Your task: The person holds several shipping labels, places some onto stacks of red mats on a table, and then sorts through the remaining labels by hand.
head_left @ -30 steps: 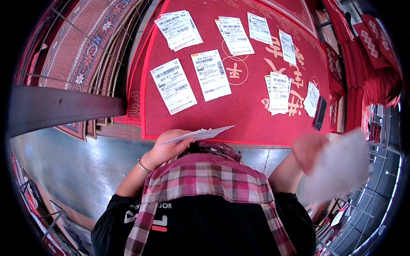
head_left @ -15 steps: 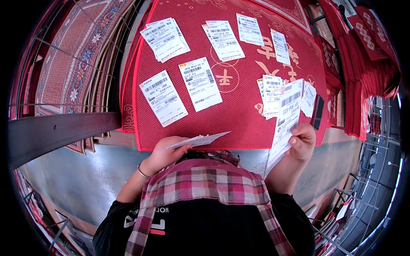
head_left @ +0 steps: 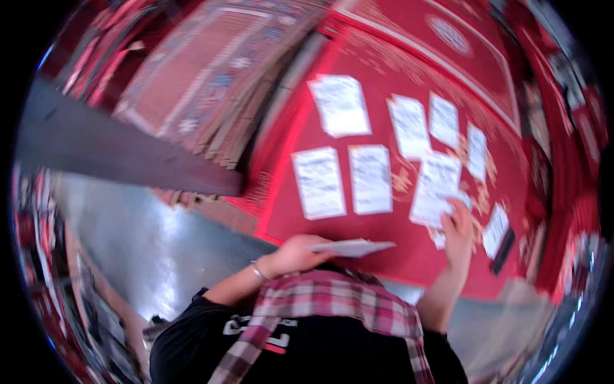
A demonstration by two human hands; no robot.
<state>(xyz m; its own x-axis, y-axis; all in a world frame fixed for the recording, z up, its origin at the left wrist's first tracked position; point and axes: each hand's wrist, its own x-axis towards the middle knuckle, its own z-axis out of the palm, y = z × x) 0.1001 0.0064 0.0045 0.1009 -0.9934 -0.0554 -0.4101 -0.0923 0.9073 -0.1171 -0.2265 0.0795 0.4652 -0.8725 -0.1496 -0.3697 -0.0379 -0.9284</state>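
My left hand (head_left: 295, 256) holds a small stack of white printed labels (head_left: 361, 248) in front of my apron, at the near edge of a red mat (head_left: 281, 224). My right hand (head_left: 458, 230) reaches over the mat, its fingers closed on the near corner of one white label (head_left: 436, 189). That label hides part of another group of labels, whose edge (head_left: 439, 240) peeks out below it. To its left lie two labels, one beside the other (head_left: 371, 179). Farther back are a small overlapping pile (head_left: 340, 105) and several more labels (head_left: 409, 128). Motion smears the print.
Beside a label (head_left: 495, 232) near the mat's right side lies a dark, narrow object (head_left: 503, 251). A grey metal beam (head_left: 128, 144) juts in from the left, over stacked patterned carpets (head_left: 198, 70). Red folded textiles (head_left: 569, 211) stand on the right.
The view has turned, shifting the mat rightward in the picture. My right hand has carried its label forward and inward over the mat. My left hand keeps its stack.
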